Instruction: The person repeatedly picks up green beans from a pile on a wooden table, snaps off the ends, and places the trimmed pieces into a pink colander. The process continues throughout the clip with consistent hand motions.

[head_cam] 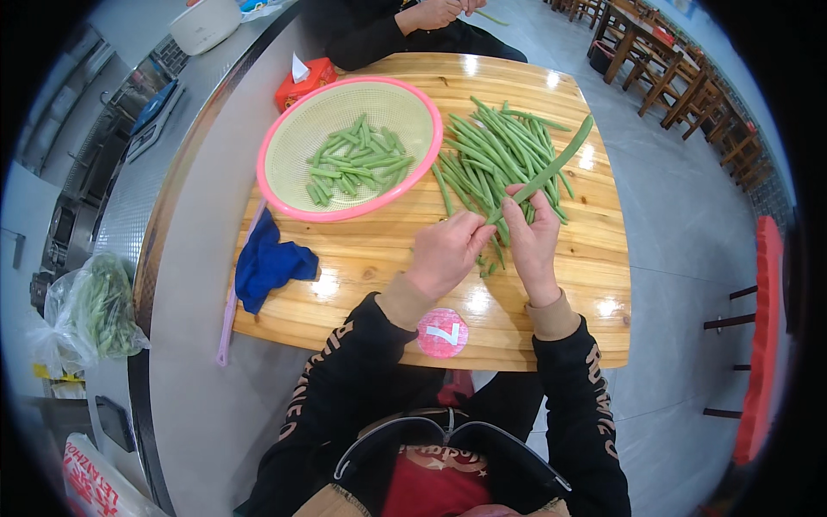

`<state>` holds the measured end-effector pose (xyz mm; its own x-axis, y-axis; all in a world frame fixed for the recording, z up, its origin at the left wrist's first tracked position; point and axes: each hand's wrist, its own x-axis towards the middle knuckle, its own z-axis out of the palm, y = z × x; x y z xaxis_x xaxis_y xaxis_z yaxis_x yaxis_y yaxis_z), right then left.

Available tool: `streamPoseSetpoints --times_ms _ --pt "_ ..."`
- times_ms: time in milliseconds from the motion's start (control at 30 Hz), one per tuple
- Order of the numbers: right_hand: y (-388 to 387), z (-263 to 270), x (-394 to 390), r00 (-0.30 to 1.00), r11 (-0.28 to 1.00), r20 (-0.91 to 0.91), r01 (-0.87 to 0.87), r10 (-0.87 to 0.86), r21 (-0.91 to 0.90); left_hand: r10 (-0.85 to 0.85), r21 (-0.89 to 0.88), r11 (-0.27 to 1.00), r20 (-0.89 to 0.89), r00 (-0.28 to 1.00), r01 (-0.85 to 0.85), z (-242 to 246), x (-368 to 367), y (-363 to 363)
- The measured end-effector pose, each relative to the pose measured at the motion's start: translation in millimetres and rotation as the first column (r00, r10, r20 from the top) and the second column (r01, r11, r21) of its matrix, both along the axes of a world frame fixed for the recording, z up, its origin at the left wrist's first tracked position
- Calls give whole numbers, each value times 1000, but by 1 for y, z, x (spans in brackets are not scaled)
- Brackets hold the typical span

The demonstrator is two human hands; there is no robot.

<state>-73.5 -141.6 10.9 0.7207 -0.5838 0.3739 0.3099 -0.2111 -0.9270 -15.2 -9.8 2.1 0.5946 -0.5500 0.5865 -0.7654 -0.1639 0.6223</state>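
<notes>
Between my two hands is one long green bean (554,169), slanting up to the right over the table. My left hand (448,252) pinches its lower end with thumb and fingers. Higher along the pod, my right hand (533,239) grips it between thumb and fingertips. Behind the hands lies a loose pile of whole green beans (501,145). A few small snapped-off bean bits (487,266) lie below the pile, by my right hand. To the left stands a pale mesh colander with a pink rim (349,214), holding short bean pieces (362,161).
A dark blue cloth (268,262) and a pink stick (226,329) lie at the wooden table's (362,323) left edge. A red tissue box (309,83) stands behind the colander. Across the table sits another person (426,35). A metal counter (123,258) runs along the left.
</notes>
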Motion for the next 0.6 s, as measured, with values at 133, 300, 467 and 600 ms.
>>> streamPoseSetpoints --times_ms 133,300,467,600 --pt "-2 0 -2 985 946 -22 -160 173 281 -52 -17 998 62 997 53 1 3 1" --pt "-15 5 -5 890 722 -20 -356 455 594 -156 -29 987 104 982 159 5 3 5" --pt "-18 2 -5 858 790 -126 -390 499 472 -244 129 964 98 965 231 6 6 10" --pt "-11 -5 -3 924 854 -28 -339 380 395 -332 24 938 -220 917 345 3 11 11"
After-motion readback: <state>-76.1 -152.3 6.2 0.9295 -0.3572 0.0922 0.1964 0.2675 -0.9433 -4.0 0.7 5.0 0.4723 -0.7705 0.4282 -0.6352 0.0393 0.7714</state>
